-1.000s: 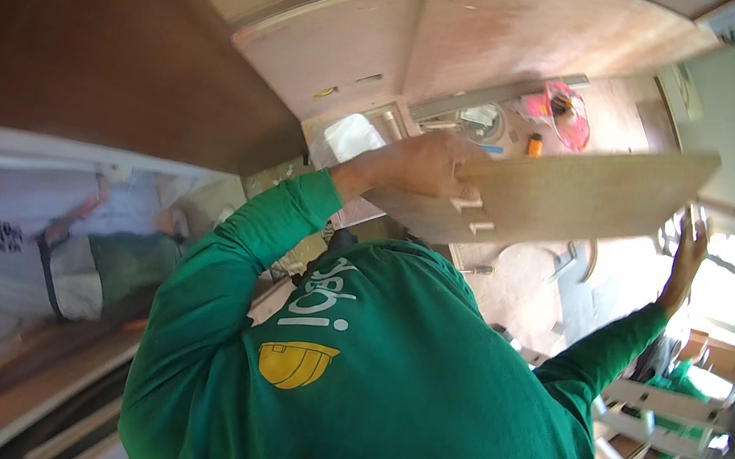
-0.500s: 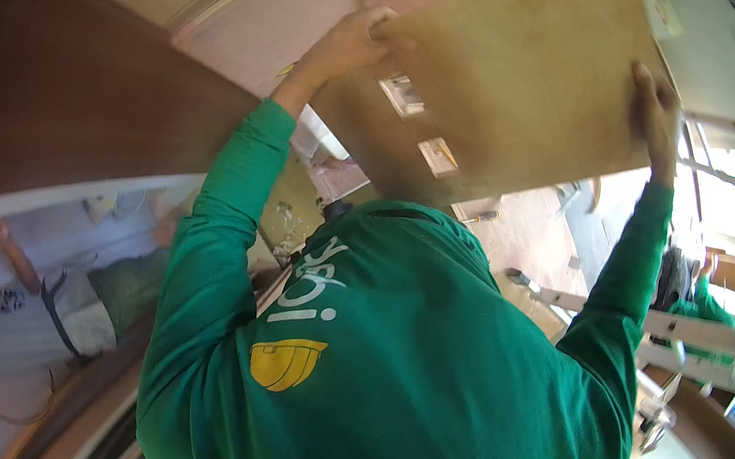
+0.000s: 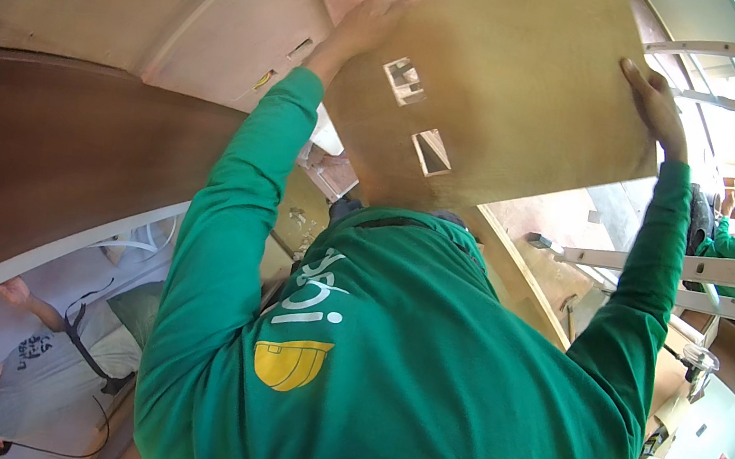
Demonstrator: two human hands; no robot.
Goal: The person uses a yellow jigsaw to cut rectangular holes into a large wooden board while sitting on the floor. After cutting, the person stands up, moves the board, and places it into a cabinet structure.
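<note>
A brown plywood panel (image 3: 525,82) is held up in front of my body, tilted. Two rectangular cut-outs pierce it near its left, lower side. My left hand (image 3: 365,29) grips the panel's left edge near the top, its fingers partly hidden. At the right edge, my right hand (image 3: 657,110) clasps the board with the thumb on the facing side and the other fingers largely out of sight behind it. Both forearms are in green sleeves.
Ladders (image 3: 679,264) stand to the right, beyond my right arm. A hammer (image 3: 569,316) lies below the panel. One person in a grey shirt (image 3: 52,367) is at the lower left; another in green (image 3: 730,247) is at the right. A brown wood surface (image 3: 81,155) runs along the left.
Both hands keep their hold on the panel, whose tilt has shifted slightly. The surroundings have shifted in view, and a hammer now shows by my right arm.
</note>
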